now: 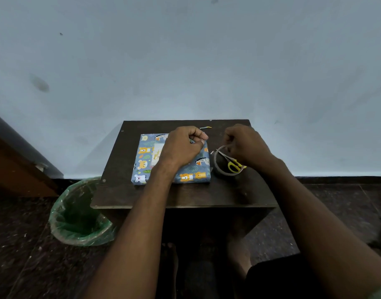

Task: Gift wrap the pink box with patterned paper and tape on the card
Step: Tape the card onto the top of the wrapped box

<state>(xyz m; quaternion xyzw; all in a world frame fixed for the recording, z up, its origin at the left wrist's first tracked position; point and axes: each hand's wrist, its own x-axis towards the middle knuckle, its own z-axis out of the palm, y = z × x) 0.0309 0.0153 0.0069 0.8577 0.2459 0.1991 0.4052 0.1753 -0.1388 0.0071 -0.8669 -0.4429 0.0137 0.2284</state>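
Note:
The box [185, 173], wrapped in blue animal-print paper, lies flat on the small dark table [185, 195]. A white card [156, 155] with gold writing rests on its top, partly hidden by my left hand [181, 147]. That hand hovers over the box's far right part, thumb and fingers pinched on what looks like the end of a clear tape strip. My right hand [245, 145] grips the upper rim of the tape roll [217, 167], which stands tilted just right of the box. Yellow-handled scissors [234, 166] lie across the roll.
A thin paper scrap [205, 127] lies near the table's far edge. A bin lined with a green bag [77, 214] stands on the floor at the table's left. A wall rises right behind the table. My bare feet show below the table.

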